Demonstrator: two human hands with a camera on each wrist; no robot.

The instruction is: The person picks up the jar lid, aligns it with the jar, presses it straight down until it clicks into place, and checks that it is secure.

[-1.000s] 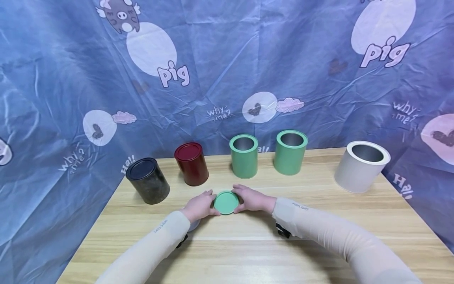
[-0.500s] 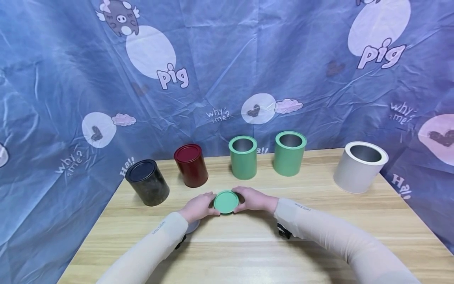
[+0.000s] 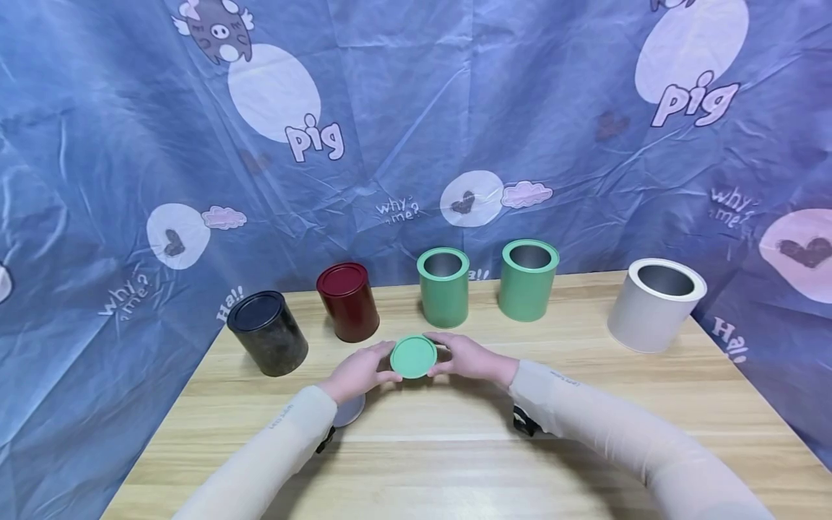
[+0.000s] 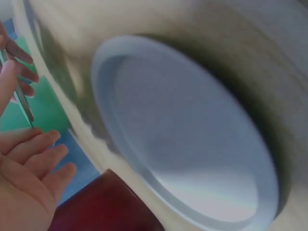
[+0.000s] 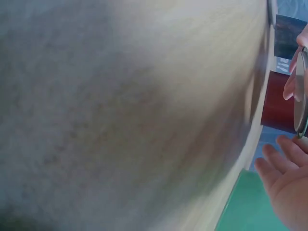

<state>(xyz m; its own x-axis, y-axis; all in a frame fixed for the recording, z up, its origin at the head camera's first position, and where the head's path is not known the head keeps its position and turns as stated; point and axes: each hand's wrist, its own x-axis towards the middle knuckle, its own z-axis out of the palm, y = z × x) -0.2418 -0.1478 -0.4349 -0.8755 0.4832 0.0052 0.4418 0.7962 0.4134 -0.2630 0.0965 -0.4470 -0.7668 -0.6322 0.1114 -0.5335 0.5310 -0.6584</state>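
A round green can lid point(image 3: 414, 357) is held between both hands near the middle of the table. My left hand point(image 3: 355, 373) pinches its left edge with thumb and fingers, and my right hand point(image 3: 473, 358) pinches the right edge. Both wrist views show the lid edge-on, raised off the tabletop, with the other fingers of each hand spread below it. Beneath the left wrist lies a pale grey-white lid point(image 3: 349, 410), which fills much of the left wrist view point(image 4: 183, 130). Beyond the hands stand two uncovered green cans, the nearer-to-centre one point(image 3: 445, 289) and a right one point(image 3: 529, 283).
A black can point(image 3: 268, 334) and a dark red can point(image 3: 349, 303), both lidded, stand at the back left. At the back right is an uncovered white can point(image 3: 655, 307). A blue printed cloth point(image 3: 390, 130) hangs behind the wooden table point(image 3: 429, 469).
Both hands have lifted the green lid and carried it slightly away from me. More of the white lid shows below the left wrist. The cans keep their places.
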